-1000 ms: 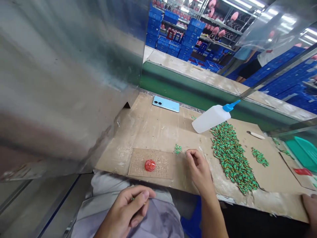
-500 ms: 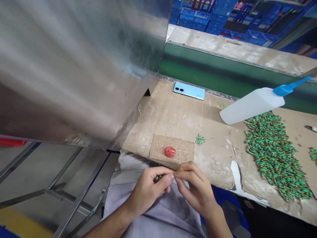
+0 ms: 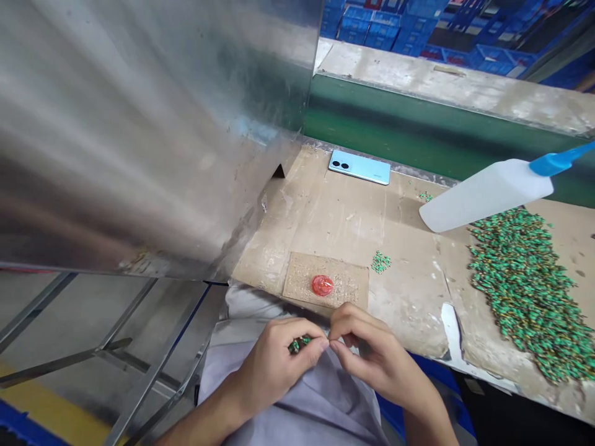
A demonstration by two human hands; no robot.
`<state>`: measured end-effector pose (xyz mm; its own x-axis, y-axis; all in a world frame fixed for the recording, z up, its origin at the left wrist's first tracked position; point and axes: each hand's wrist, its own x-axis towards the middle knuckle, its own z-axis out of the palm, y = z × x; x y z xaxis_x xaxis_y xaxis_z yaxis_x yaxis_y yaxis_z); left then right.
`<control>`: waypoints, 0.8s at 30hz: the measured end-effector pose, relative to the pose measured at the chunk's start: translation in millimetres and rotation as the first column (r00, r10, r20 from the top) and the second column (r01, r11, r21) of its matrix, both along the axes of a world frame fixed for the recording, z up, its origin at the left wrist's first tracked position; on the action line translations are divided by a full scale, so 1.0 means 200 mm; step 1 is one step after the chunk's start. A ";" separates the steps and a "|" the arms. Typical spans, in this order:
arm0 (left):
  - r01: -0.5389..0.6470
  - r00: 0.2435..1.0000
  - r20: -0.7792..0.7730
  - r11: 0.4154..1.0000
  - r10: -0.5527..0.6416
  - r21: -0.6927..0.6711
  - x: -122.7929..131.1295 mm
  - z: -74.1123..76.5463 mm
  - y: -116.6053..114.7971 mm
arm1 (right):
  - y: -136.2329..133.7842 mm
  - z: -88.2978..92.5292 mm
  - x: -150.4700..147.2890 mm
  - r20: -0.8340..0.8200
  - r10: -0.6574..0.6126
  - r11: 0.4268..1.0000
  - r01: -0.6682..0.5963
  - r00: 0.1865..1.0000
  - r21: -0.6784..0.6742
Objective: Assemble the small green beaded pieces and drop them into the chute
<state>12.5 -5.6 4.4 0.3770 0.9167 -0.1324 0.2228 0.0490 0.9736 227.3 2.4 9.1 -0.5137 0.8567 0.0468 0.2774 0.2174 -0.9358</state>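
My left hand (image 3: 283,356) is curled around several small green pieces (image 3: 299,344), with its thumb and forefinger pinched together. Its fingertips meet those of my right hand (image 3: 367,350), also in a pinch, above my lap. Whatever lies between the right fingertips is too small to make out. Just beyond the hands, a shiny red oval blob (image 3: 322,285) rests on a small brown board (image 3: 292,275) at the bench edge. A little cluster of green pieces (image 3: 380,262) lies right of the board.
A large heap of green pieces (image 3: 530,297) covers the right of the bench. Beside it stands a white squeeze bottle (image 3: 483,195) with a blue nozzle. A light blue phone (image 3: 360,167) lies at the back. A metal panel (image 3: 153,136) rises on the left.
The view has shifted slightly, so bench items sit a little further right. My right fingers have bent more at the pinch, and the green pieces in my left hand show more.
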 end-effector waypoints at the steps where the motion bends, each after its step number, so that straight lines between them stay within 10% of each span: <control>1: 0.005 1.000 0.011 1.000 -0.004 -0.025 0.00 0.00 0.00 | 0.01 0.01 0.00 0.024 0.016 1.000 -0.016 1.000 0.002; 11: 0.055 0.885 0.420 0.849 0.202 -0.525 -0.01 -0.04 0.01 | 0.18 0.02 0.01 0.278 -0.255 0.930 0.156 0.926 0.333; 24: 0.098 0.820 0.499 0.792 0.279 -0.603 -0.05 -0.05 0.03 | 0.22 0.01 0.01 0.386 -0.239 0.915 0.073 0.891 0.397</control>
